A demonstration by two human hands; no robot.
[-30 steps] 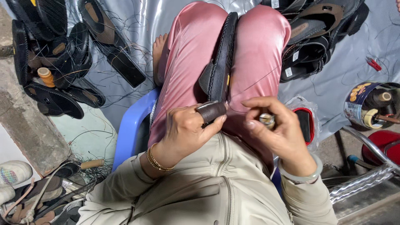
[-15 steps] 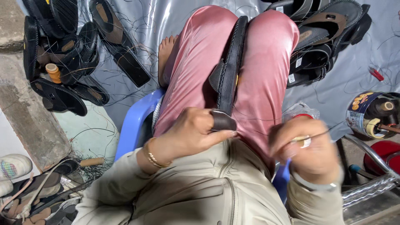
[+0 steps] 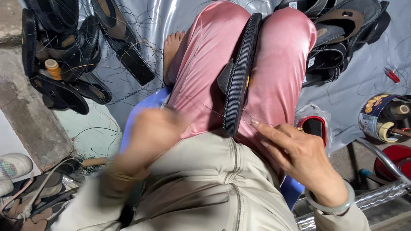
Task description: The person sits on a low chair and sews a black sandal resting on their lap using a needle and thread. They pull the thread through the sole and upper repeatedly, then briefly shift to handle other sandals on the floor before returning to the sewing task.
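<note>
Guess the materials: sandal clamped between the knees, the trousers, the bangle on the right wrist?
Sandal: black, matte sole with a ribbed edge, looks like rubber or foam; the strap may be leather or synthetic. Trousers: pink woven cloth with a satin sheen, soft highlights. Bangle: pale green, smooth and translucent, possibly jade or glass.

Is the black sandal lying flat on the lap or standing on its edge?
On edge: the black sandal stands wedged between the knees, its ribbed sole side showing, strap to the left.
</note>
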